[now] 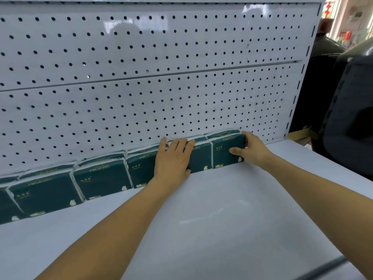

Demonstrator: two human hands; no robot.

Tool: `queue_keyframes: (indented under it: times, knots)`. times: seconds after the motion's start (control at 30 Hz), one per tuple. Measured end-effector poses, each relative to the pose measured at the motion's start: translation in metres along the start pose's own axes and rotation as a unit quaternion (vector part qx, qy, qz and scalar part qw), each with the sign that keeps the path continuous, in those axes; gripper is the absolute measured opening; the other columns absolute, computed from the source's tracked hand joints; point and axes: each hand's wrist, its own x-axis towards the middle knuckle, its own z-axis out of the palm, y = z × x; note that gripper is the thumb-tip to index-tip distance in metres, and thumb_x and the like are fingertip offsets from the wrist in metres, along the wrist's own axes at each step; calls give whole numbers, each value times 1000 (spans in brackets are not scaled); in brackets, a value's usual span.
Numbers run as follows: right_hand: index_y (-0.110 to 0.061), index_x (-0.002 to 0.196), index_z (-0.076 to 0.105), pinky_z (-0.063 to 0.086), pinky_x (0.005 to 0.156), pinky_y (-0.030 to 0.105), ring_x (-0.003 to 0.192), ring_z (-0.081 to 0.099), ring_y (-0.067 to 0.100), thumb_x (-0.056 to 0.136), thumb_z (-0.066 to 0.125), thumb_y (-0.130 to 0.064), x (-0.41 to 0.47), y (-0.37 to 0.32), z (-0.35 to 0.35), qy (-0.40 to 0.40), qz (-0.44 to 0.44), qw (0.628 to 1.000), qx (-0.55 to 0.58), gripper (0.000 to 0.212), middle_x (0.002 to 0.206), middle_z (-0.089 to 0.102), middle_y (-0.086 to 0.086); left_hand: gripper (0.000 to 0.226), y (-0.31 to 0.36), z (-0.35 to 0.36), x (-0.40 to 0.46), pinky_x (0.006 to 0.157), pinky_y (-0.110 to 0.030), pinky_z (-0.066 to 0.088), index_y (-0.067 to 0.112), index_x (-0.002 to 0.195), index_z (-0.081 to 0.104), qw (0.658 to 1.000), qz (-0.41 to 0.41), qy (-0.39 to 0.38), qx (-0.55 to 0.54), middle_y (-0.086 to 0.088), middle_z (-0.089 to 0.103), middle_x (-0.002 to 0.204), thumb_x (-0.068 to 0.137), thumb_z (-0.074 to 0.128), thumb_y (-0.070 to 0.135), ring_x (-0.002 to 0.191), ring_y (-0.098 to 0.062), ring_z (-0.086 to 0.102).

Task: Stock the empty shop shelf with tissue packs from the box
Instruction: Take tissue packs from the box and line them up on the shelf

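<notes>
White shop shelf [201, 209] with a pegboard back panel [141, 87]. A row of dark green tissue packs [103, 178] stands on edge along the back, touching the panel, printed faces out toward the front. The row runs from the left frame edge to the pack at the right end, the end tissue pack [226, 152]. A second layer seems to sit behind the front packs, only its tops showing.

Left hand [173, 158] lies flat with straight fingers across the fronts and tops of two middle packs, grip released and only pressing, likely to keep the row upright and tight against the panel. Right hand [252, 150] grasps the end tissue pack: thumb across its front face, fingers curled round its right side and top. This looks like seating or squaring the newest pack against its neighbour so no gap stays.

The shelf to the right of that pack is bare up to the end upright [298, 98], so the back row is nearly full. The front of the shelf holds no packs. The box is not in view. Dark blurred shapes at far right, cannot tell what.
</notes>
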Motion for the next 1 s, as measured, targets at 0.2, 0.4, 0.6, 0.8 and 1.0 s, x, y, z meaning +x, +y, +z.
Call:
queue_keyframes:
  times: [0.2, 0.4, 0.6, 0.8, 1.0]
  knots:
    - [-15, 152, 15, 30, 110, 44, 141, 25, 29, 92, 62, -36, -46, -26, -2, 94, -52, 977, -185, 79, 156, 24, 10, 83, 4, -33, -11, 118, -54, -6, 23, 156, 0, 1000, -24, 6, -2, 1, 9, 164, 95, 45, 58, 152, -22, 2]
    - [-18, 148, 34, 25, 113, 41, 140, 30, 25, 93, 60, -36, -145, -48, -1, 159, -234, 930, -234, 64, 154, 32, 7, 74, 4, -82, -80, 121, -52, -2, 27, 156, 8, 995, -75, 53, -46, 2, 11, 164, 96, 37, 60, 152, -20, 7]
    - [-14, 141, 45, 41, 99, 45, 123, 52, 29, 92, 61, -37, -247, -56, 12, 167, -319, 899, -251, 56, 142, 50, 8, 60, 12, -120, -204, 113, -56, 30, 23, 143, 47, 975, -102, 174, -92, -2, 50, 146, 91, 58, 51, 134, -26, 46]
    - [-17, 143, 40, 47, 87, 42, 121, 50, 28, 93, 50, -42, -338, -77, 59, 79, -363, 904, -213, 57, 143, 46, 8, 62, 2, -138, -337, 107, -50, 40, 24, 144, 45, 975, -149, 143, -87, -3, 51, 144, 90, 54, 52, 128, -25, 50]
    - [-15, 141, 43, 45, 97, 48, 123, 51, 33, 95, 53, -40, -406, -114, 125, -13, -437, 876, -205, 53, 143, 47, 12, 59, -40, -151, -455, 106, -50, 40, 21, 141, 47, 979, -194, 60, -29, -4, 54, 141, 92, 49, 53, 126, -25, 52]
